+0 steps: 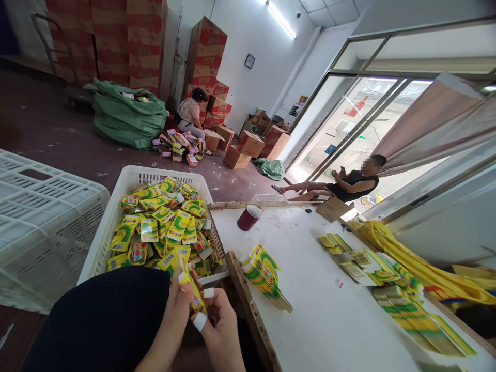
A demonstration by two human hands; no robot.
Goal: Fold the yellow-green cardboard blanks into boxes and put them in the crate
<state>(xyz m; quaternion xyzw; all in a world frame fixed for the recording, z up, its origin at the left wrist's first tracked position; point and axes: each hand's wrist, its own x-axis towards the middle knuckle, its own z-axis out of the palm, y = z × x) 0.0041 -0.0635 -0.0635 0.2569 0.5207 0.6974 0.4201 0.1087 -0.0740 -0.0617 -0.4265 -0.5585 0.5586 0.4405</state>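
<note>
At lower centre, the left hand point(176, 305) and right hand point(220, 323) together pinch one yellow packet point(192, 289), partly hidden by fingers. One white crate point(116, 206) above holds uncountable packets; one red cup point(248, 217) stands on the table point(329, 320).

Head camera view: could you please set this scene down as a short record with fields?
left hand: left hand pinches a yellow packet from the left
right hand: right hand, white tape on its fingers, grips the same packet
crate: white crate heaped with yellow and green packets, just beyond the hands
table: white table to the right
on table: stack of flat packets near its left edge; red cup farther off
other people: two sitting on the floor in the background
</note>
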